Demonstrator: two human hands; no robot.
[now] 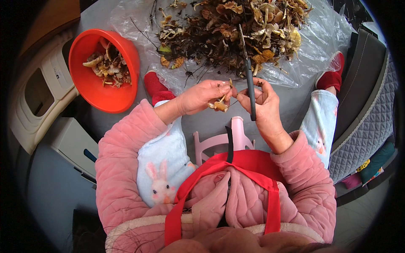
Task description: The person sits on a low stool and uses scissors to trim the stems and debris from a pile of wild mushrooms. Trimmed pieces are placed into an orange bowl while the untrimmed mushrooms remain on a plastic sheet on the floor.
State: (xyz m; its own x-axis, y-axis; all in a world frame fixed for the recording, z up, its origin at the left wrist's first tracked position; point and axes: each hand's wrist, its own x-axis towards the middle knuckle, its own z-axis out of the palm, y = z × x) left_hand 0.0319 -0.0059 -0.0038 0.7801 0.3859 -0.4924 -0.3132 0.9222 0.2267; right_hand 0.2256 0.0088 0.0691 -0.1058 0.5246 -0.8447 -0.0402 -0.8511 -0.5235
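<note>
My left hand [202,96] pinches a small brown mushroom [220,105] by its thin stem, the cap hanging below the fingers. Close beside it, my right hand [268,109] holds a knife [250,85] with a long black handle and a narrow metal blade pointing away from me. The right thumb and a fingertip come up near the stem; whether they touch it I cannot tell. Dark bits cling to the right fingers. Beyond both hands lies a heap of mushrooms [265,19] mixed with dark leaves and twigs, spread on a clear plastic sheet [326,28].
To the left a red bowl [107,98] stands tilted, with mushroom pieces [110,64] inside. A pink plastic stool [239,132] shows between my legs. At the right is a quilted grey seat [367,120]; at the left, a cream plastic stool [53,82] and a pale box [76,142].
</note>
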